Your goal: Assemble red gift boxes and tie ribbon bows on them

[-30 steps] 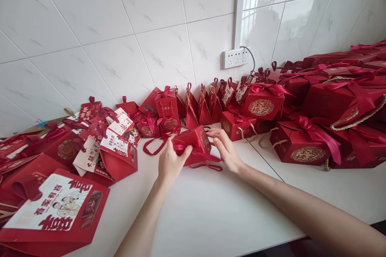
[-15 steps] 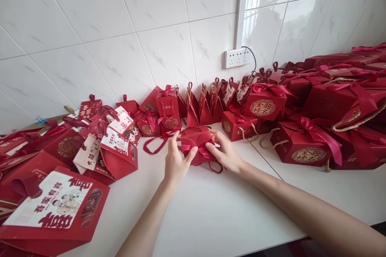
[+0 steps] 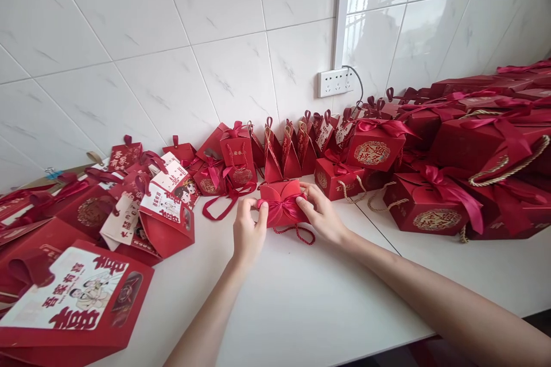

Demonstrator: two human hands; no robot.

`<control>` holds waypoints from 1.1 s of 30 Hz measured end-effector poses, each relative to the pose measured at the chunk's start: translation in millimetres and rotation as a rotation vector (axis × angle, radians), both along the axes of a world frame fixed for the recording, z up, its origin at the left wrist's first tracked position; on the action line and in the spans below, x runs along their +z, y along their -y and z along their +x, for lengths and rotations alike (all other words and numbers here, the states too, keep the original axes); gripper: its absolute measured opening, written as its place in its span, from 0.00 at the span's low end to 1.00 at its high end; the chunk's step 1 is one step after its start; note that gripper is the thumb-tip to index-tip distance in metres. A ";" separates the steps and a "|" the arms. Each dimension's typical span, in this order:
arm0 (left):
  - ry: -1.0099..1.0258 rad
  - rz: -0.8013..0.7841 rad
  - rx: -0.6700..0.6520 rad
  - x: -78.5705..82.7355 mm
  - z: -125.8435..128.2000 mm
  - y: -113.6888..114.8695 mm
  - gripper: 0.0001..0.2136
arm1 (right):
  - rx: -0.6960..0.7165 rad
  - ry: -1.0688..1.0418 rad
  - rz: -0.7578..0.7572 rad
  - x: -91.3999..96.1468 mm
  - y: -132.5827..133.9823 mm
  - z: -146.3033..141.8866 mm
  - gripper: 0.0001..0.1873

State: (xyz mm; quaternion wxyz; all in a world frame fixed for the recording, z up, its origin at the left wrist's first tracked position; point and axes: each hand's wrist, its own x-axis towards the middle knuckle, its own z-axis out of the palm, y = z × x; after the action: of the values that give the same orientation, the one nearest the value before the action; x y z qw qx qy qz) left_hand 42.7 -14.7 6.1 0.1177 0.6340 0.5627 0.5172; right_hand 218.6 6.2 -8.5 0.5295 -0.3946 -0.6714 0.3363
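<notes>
Now, box (image 3: 279, 188): mid-table (image 3: 275, 298), between both hands; resting or lifted, can't tell.
Left hand (image 3: 251, 226): clamped on box's left side, thumb at ribbon (image 3: 284, 205).
Right hand (image 3: 322, 209): clamped on box's right side, thumb on ribbon, fingers toward the back.
Ribbon: spread across box front, gathered at middle.
Cord (image 3: 297, 234): loops loose below box.
Change: box tipped a second ago, now squared up, flapped top showing.
Meaning: probably leaves both ribbon sides workable at once.
</notes>
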 end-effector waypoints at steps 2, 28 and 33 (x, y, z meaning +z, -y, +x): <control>-0.005 -0.021 0.008 0.1 -1.1 -0.1 0.10 | 0.009 0.017 0.005 0.7 1.3 -0.5 0.12; 0.023 0.006 -0.015 6.3 -1.4 1.1 0.10 | 0.038 0.063 0.077 2.9 2.1 1.7 0.11; 0.029 0.055 0.000 7.1 -0.6 2.6 0.08 | 0.027 0.044 0.052 4.0 3.1 3.0 0.15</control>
State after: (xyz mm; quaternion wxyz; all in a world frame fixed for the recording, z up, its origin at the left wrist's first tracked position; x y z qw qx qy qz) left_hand 42.0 -17.4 13.2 0.1083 0.6295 0.5467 0.5414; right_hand 221.6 3.1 -4.5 0.5200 -0.3789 -0.6967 0.3172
